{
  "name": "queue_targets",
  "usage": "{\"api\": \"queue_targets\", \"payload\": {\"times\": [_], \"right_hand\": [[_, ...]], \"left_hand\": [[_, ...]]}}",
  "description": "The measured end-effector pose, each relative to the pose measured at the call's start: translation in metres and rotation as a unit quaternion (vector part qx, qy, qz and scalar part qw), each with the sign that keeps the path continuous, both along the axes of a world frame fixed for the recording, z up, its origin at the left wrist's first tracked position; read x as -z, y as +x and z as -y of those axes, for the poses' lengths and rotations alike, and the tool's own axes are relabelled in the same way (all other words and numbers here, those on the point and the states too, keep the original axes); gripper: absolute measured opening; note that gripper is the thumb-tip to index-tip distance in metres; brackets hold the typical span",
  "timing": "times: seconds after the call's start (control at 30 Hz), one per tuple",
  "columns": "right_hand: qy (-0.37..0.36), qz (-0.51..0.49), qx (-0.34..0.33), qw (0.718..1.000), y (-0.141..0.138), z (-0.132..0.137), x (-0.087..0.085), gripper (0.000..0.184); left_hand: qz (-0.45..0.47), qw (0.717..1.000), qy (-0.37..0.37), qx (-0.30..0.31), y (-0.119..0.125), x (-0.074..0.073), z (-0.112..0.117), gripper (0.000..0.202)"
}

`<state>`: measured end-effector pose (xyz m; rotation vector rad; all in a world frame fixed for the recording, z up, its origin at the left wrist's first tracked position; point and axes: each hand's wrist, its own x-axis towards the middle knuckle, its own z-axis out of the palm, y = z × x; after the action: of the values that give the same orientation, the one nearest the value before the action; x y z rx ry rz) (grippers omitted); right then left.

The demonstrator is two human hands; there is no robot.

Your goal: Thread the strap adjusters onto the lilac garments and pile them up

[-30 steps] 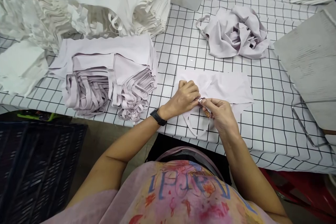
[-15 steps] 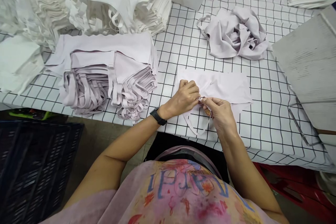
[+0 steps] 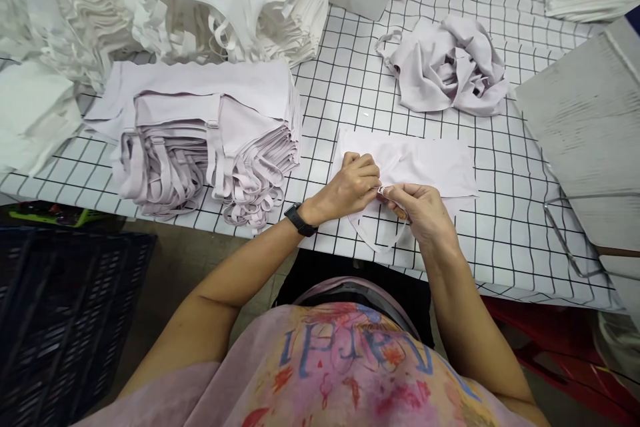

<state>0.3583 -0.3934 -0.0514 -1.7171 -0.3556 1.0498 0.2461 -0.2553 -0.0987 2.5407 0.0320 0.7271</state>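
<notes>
A pale lilac strapped garment (image 3: 435, 163) lies flat on the table in front of me. My left hand (image 3: 354, 183), fingers curled in, pinches its thin strap (image 3: 381, 249) near the garment's lower edge. My right hand (image 3: 425, 213) pinches the same strap from the right, with thumb and forefinger closed. Between the fingertips shows a small pale piece (image 3: 382, 191), perhaps a strap slider, too small to make out fully. The strap hangs in a loop below both hands, over the table's near edge area.
A stack of folded lilac garments (image 3: 200, 90) with looped straps lies to the left. White garments (image 3: 280, 13) are heaped behind it. A crumpled lilac garment (image 3: 450, 70) lies beyond my hands. A grey-white board (image 3: 585, 133) with a wire frame (image 3: 565, 240) stands at the right.
My right hand has turned slightly, and the strap loop has shifted a little to the right. My left hand keeps its pinch in nearly the same place.
</notes>
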Motion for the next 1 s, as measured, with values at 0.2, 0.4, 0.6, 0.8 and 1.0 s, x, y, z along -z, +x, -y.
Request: {"api": "queue_targets", "payload": {"times": [0.2,0.4,0.6,0.8,1.0], "right_hand": [[0.000,0.001,0.005,1.000,0.000,0.001,0.004,0.029],[-0.023,0.016,-0.063,0.998,0.009,0.001,-0.001,0.031],[-0.027,0.017,-0.047,0.998,0.011,0.000,0.001,0.030],[-0.007,-0.001,0.007,1.000,0.007,0.001,0.008,0.027],[-0.010,0.008,-0.001,1.000,0.011,0.005,0.001,0.029]], "left_hand": [[-0.022,1.000,-0.017,-0.004,0.000,-0.001,0.000,0.023],[-0.032,0.999,-0.018,0.009,0.000,-0.001,0.000,0.026],[-0.024,0.999,-0.038,0.009,0.000,-0.003,-0.001,0.023],[-0.034,0.998,-0.049,-0.001,-0.001,-0.004,-0.001,0.023],[-0.037,0.998,-0.048,-0.015,-0.001,-0.002,-0.001,0.020]]}}
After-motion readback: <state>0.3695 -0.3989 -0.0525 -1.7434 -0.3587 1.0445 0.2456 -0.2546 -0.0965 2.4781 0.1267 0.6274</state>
